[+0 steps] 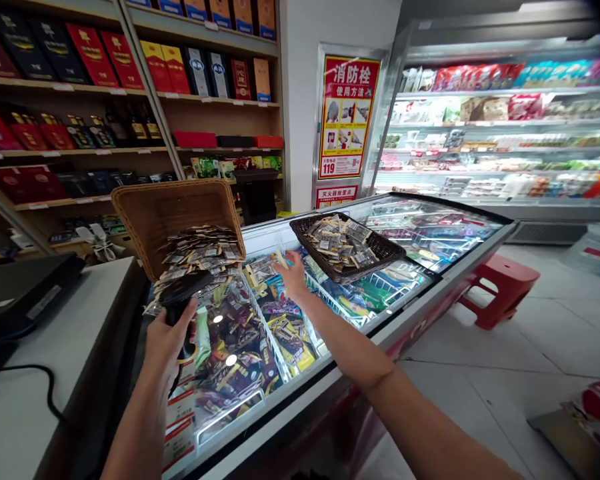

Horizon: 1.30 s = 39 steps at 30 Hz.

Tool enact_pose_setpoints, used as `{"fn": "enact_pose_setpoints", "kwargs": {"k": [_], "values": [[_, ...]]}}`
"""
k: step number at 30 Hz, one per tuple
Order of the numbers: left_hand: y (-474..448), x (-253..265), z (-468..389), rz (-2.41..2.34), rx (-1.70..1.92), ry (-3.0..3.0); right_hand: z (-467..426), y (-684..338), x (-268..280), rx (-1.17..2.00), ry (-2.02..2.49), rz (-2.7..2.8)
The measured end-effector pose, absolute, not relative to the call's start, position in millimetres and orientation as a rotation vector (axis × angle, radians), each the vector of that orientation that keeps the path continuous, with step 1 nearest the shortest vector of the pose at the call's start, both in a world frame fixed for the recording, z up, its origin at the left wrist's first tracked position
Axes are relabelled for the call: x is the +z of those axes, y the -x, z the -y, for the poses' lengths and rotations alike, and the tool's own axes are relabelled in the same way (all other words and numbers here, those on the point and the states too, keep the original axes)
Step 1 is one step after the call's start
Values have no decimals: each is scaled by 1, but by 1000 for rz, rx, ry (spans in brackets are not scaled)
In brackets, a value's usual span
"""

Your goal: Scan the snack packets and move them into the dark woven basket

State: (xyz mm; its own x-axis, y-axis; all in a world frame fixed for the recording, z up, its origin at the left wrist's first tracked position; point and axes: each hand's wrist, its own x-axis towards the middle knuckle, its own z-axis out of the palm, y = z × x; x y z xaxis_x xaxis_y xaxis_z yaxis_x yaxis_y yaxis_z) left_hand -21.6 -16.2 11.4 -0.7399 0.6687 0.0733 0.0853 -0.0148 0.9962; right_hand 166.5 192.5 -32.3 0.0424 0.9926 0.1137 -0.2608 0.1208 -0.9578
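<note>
My left hand (167, 340) is wrapped round the handle of a black handheld barcode scanner (185, 293), its head in front of the tipped wicker basket. Over the glass-topped freezer (325, 363), my right hand (293, 272) pinches a small packet (281, 259) with a pale yellow end, partly hidden by the fingers. Many small flat packets (205, 250) spill from the tan wicker basket (180, 193), which leans with its opening toward me. To the right of my right hand, a dark brown woven tray (347, 272) holds similar packets (340, 237).
Wrapped ice creams (235, 333) lie in wire compartments under the glass. A counter (75, 333) with a black device (25, 293) is at left. A red stool (503, 287) stands on the floor at right. Shelves of boxes (200, 73) and a lit refrigerated display (500, 133) are behind.
</note>
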Motion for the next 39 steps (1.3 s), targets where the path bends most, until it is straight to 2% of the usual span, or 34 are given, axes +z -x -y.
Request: {"fn": "enact_pose_setpoints", "kwargs": {"k": [5, 12, 39], "values": [[11, 14, 23, -1795, 1560, -983, -200, -168, -31, 1482, 919, 945], [7, 6, 18, -1848, 1263, -1145, -190, -180, -20, 1396, 891, 1083], [12, -1, 16, -1797, 1283, -1181, -193, -183, -22, 1346, 947, 1122]]}}
